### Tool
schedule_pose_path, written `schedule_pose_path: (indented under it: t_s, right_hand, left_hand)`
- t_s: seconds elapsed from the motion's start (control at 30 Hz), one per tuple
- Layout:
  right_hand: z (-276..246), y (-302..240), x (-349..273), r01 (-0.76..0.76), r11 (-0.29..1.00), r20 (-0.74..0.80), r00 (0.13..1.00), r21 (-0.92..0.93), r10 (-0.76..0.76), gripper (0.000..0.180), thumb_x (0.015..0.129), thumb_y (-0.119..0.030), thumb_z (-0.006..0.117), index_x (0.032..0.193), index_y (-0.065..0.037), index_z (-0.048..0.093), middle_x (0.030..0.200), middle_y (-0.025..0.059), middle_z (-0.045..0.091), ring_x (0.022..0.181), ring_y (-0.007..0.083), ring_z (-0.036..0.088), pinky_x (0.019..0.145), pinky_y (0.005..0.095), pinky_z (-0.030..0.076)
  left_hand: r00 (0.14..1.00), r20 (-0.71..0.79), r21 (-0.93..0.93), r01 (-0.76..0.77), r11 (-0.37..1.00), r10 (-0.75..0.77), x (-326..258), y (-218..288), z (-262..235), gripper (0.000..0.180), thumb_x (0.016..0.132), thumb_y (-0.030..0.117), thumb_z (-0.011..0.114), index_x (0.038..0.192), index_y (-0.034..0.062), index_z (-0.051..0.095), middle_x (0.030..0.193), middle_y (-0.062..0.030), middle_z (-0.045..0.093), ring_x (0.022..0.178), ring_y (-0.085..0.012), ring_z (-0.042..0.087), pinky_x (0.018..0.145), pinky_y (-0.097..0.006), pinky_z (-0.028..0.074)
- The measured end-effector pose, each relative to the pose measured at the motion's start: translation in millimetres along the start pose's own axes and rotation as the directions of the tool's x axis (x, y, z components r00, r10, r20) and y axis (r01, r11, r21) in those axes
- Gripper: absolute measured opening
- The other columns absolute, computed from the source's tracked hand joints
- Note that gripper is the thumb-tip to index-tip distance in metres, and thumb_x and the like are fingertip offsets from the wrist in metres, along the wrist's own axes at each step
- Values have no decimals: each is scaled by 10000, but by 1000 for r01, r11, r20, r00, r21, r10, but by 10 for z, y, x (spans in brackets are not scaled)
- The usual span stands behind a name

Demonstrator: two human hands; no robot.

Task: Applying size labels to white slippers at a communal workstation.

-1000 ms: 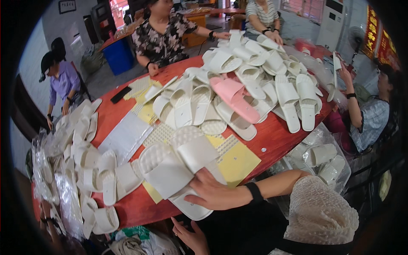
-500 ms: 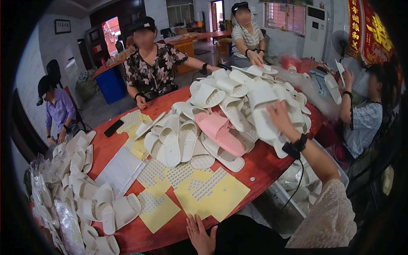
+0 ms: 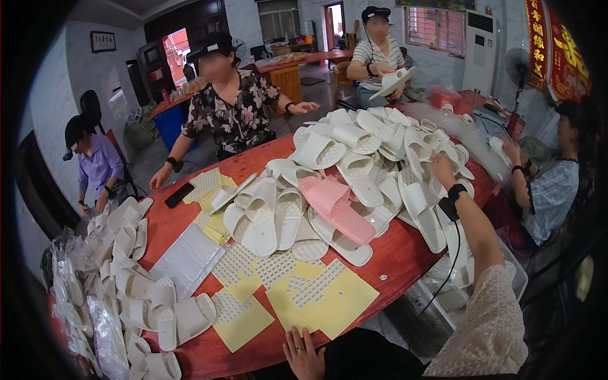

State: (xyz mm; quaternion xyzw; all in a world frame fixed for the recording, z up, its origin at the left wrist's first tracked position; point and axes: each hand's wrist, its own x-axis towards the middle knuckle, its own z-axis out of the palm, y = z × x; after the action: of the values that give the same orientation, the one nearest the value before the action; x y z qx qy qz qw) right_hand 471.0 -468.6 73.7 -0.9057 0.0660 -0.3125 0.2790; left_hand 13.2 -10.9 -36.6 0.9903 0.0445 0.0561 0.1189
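A large heap of white slippers (image 3: 316, 151) covers the right part of the table, with one pink slipper (image 3: 337, 208) on its near side. My right hand (image 3: 444, 170) reaches into the right side of this heap, its fingers closed at the edge of a white slipper; what lies under the fingertips is partly hidden. My left hand (image 3: 305, 356) rests at the table's near edge, fingers stretched out, touching the lower edge of a yellow sticker sheet (image 3: 342, 310). It holds nothing.
The red table (image 3: 253, 342) also bears a clear plastic bag (image 3: 187, 258), a black phone (image 3: 179, 195) and more slippers (image 3: 195, 316) at left. A crate (image 3: 437, 304) stands below the right edge. Several people work around; one across holds a white slipper (image 3: 394, 82).
My right hand has moved right over the heap and its fingers have closed. The striped-shirt person has lifted a slipper. The person in the floral shirt has drawn a hand back from the heap.
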Motion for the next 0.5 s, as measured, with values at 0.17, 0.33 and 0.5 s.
schedule_pose_path:
  t_s: [0.17,0.33,0.5]
  right_hand:
    - [-274,-102,-316,165,985,-36,986,57,-163,209,853,-108,558,1021,-6,629,1025,214,651,987,375,615,874,404,476]
    - [-428,-931,-1362,396,906,148,897,150,-416,230,860,-86,551,1072,-5,593,1134,214,603,1108,372,561,946,392,445]
    - [-633,-1970,-2919,426,745,554,499,513,-666,187,893,-144,576,1043,-46,630,1226,162,573,1172,317,525,1023,446,385]
  left_hand:
    - [1000,-25,8,-16,1000,16,-5,42,47,711,921,375,525,1491,60,240,1544,-199,194,1421,-380,184,1136,-502,178]
    - [993,-118,44,-22,999,27,11,30,-35,669,946,353,508,1476,34,255,1497,-209,275,1376,-369,285,1104,-484,248]
    - [997,60,18,56,998,-57,39,-18,-135,764,821,330,664,1436,30,325,1490,-180,309,1394,-335,270,1114,-458,254]
